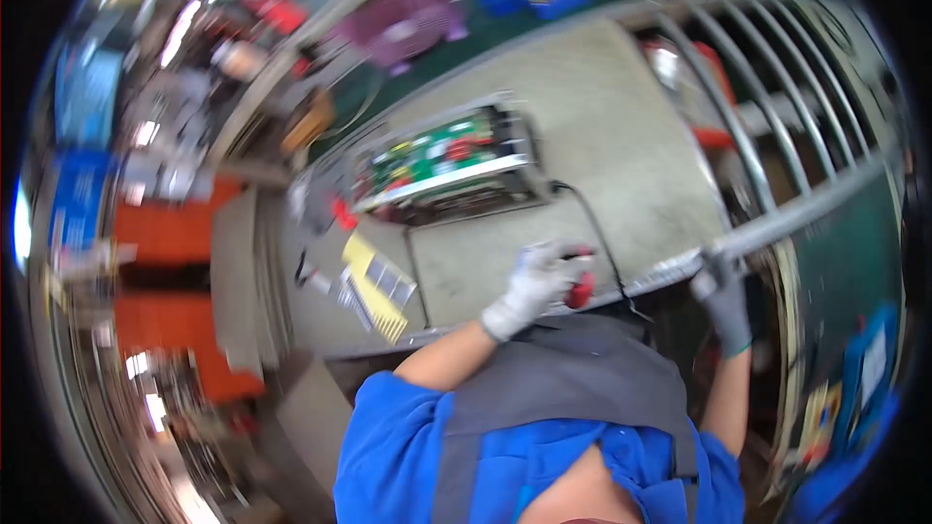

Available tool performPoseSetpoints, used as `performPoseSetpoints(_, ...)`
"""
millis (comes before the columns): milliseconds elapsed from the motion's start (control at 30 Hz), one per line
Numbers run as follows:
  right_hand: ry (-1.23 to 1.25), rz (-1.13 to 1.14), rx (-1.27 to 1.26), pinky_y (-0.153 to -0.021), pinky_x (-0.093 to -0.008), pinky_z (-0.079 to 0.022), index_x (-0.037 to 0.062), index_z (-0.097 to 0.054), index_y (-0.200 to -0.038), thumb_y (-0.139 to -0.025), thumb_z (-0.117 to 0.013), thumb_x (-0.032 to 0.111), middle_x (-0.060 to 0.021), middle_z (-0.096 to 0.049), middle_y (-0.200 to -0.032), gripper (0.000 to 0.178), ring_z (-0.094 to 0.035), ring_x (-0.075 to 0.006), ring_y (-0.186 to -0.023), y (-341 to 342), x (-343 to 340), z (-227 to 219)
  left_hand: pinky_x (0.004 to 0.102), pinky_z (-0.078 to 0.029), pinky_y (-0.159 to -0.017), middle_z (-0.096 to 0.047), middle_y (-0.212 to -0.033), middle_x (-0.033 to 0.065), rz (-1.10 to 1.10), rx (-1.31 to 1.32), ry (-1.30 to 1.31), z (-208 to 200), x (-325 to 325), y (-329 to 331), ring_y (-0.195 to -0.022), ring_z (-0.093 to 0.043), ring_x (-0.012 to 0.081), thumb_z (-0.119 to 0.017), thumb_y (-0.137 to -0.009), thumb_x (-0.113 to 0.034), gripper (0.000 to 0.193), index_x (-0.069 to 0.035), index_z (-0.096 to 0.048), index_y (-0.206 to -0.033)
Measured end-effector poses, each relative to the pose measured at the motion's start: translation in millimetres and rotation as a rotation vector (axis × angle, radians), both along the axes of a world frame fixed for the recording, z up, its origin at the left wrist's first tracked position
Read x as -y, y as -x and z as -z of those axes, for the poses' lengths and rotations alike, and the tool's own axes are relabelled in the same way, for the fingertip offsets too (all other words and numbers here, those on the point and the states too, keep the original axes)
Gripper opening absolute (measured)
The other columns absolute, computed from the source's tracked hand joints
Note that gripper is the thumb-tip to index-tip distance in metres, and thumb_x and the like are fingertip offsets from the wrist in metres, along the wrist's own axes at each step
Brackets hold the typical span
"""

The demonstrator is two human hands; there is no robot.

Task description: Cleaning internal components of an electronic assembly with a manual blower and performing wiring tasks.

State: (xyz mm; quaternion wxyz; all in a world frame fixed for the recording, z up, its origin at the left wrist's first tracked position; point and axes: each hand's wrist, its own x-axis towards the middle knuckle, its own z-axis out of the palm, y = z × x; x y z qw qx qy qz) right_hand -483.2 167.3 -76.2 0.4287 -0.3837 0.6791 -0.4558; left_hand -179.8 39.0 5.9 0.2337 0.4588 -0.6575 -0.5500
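On the left, off the worktop [621, 116], are orange-red panels [180, 218]. Next, near the worktop's left end, lies a yellow sheet [382, 310] with grey panes. Farther back and to its right sits an open-topped metal electronics unit [447, 180], its green circuit board [427, 157] showing. At the near edge, my white-gloved left hand [544, 281] has its grip closed around a red-and-black object [582, 291], too blurred to name. Just right of it, a black cable [601, 233] runs from the unit toward me. My grey-gloved right hand [719, 289] is at the worktop's near right corner, beside a metal-barred rack [815, 209]; I cannot tell whether its grip holds anything.
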Motion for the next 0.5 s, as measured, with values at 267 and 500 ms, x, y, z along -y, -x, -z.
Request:
performPoseSetpoints(267,-0.058,-0.84,0.49,-0.095,-0.0383,-0.049,0.0033,-0.051,-0.136,-0.077,-0.083,0.033,-0.0123,-0.064,-0.121,0.074,-0.062,-0.0206,-0.109,-234.3,95.5,-20.5,0.0267,-0.052,-0.083,-0.068,-0.107,0.0057,-0.479,-0.558,-0.358,-0.4,3.3,-93.2,-0.095,-0.064,0.0114,-0.07,-0.092,-0.014,0.037,0.001,-0.063,-0.125)
performPoseSetpoints(500,0.047,-0.975,0.026,-0.088,-0.0387,-0.053,0.0031,-0.057,-0.125,-0.08,-0.08,0.04,-0.0126,-0.067,-0.111,0.063,-0.066,-0.0254,-0.102,-385.0,141.0,-16.5,0.0334,-0.049,-0.097,-0.057,-0.131,0.0103,-0.437,-0.297,-0.152,39.5,-13.4,-252.2,-0.112,-0.058,0.0165,-0.064,-0.094,-0.008,0.057,-0.002,-0.037,-0.144)
